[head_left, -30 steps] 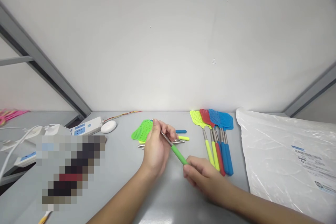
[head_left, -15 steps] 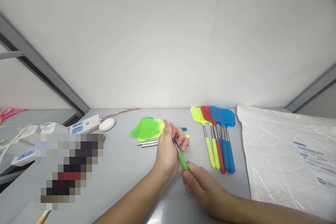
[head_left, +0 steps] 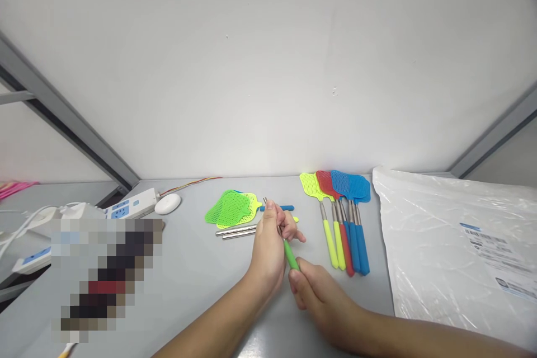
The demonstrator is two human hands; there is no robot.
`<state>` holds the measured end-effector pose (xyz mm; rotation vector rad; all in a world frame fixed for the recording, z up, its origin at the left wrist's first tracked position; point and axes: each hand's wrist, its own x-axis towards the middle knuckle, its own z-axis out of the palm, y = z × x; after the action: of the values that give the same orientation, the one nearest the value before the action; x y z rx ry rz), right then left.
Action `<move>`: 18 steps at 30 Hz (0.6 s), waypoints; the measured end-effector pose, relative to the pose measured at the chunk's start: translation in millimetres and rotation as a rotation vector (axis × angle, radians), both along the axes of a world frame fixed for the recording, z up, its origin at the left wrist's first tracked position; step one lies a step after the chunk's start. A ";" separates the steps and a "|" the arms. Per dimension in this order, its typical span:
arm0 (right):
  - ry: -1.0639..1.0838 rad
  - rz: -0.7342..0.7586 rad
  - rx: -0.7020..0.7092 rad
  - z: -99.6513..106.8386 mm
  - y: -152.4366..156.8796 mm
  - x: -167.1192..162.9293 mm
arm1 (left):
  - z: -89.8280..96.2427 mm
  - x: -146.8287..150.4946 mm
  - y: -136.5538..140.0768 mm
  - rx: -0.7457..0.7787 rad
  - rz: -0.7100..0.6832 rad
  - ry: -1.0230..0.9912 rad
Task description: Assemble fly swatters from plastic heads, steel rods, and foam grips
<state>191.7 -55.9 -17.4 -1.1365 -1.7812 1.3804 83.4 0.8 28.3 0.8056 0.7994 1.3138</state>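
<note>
My right grip [head_left: 321, 293] is closed about the lower end of the green handle [head_left: 290, 255], while my left grip [head_left: 269, 246] wraps the metal rod rising from it, the thumb pressed near the top, the other fingers half curled and partly hidden. So the piece slants between my two grips, above the desk [head_left: 188, 291], the rod's bare tip poking out past my thumb. The metal looks smooth and thin; if I pinch too lightly or push off-line, I judge it could slip or twist in my fingers, and a jerk of the left wrist might knock the loose parts just beyond it: green mesh heads [head_left: 226, 212] overlapping a yellow one [head_left: 254, 207], two loose metal rods [head_left: 235, 231], and a blue handle [head_left: 283, 208]. To the right lies a fanned row of swatters [head_left: 329, 240], their heads overlapping. Just beside them, the one container I make out is a white plastic pouch [head_left: 428, 235] with a printed label, lying flat; I cannot tell what it holds.
</note>
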 end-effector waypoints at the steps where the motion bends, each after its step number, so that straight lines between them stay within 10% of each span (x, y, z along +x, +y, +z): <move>1: 0.000 -0.005 0.009 -0.3 0.0 0.2 | -0.2 0.5 -0.5 -0.004 -0.005 0.003; 18: 0.060 -0.054 0.031 -1.9 -0.3 0.4 | -6.0 14.5 -4.0 -0.067 -0.026 0.023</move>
<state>192.1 -56.2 -19.3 -1.1075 -1.7112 1.3371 97.8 -3.3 22.3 0.7770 0.8444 1.2503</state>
